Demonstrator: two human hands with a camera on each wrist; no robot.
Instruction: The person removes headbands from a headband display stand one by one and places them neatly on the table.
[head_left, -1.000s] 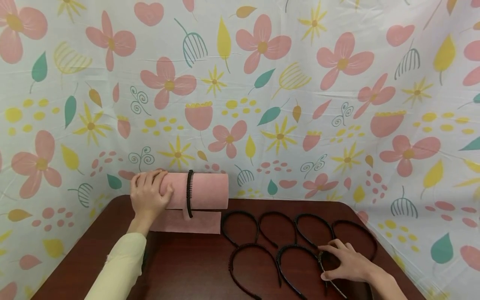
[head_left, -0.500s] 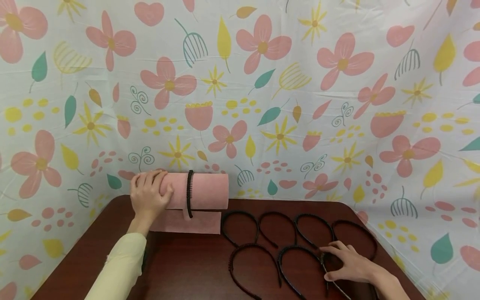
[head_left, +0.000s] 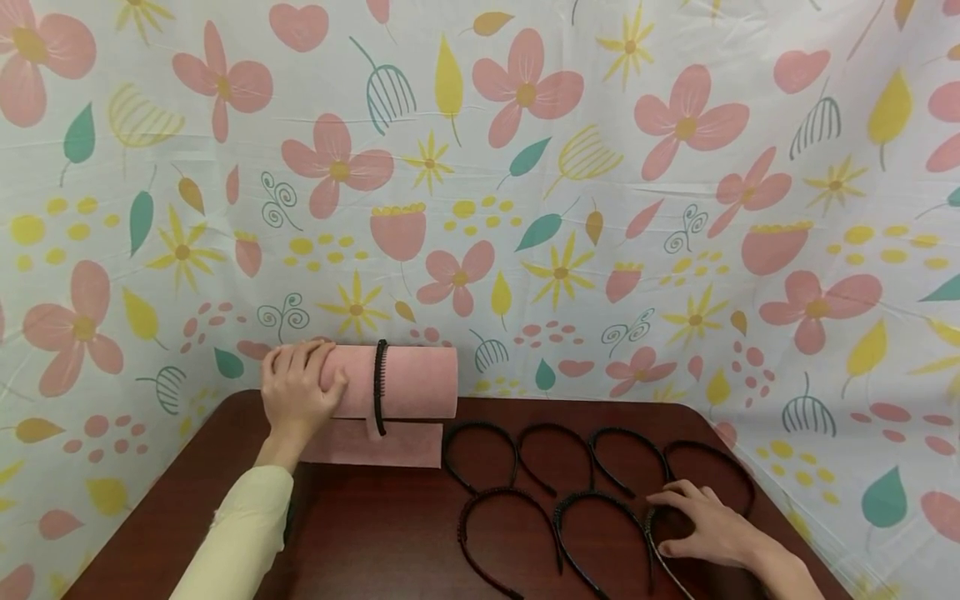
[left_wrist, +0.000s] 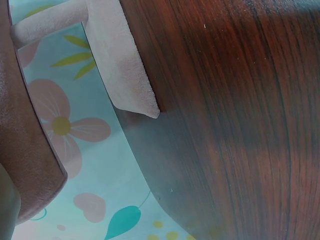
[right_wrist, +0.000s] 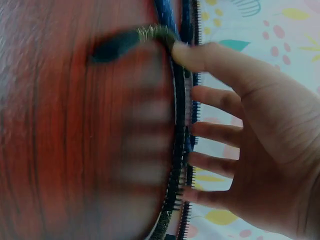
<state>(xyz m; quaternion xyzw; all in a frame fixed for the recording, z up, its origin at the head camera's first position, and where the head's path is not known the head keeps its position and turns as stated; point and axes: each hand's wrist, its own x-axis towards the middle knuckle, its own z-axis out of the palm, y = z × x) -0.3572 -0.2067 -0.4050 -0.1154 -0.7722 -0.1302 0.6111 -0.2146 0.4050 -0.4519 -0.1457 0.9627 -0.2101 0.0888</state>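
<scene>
In the head view, my left hand point(head_left: 296, 392) rests on the left end of a pink plush headband stand point(head_left: 423, 382), its fingers over the top of the padded roll. A black toothed headband point(head_left: 379, 383) circles the roll near its middle. At the table's right, my right hand point(head_left: 708, 523) touches a dark headband with golden beads point(right_wrist: 148, 33). In the right wrist view its fingers are spread and fairly straight, with the thumb tip against the band. The stand's flat pink base point(left_wrist: 122, 60) shows in the left wrist view; the left fingers are hidden there.
Several other dark headbands lie in two rows on the brown wooden table point(head_left: 375, 533), among them a back-row headband point(head_left: 480, 425) and a front-row headband point(head_left: 510, 492). A floral curtain point(head_left: 480, 167) hangs behind the table and along both sides.
My right hand has shifted slightly to the right, and the beaded headband under it has moved a little. My left hand and the stand have stayed still.
</scene>
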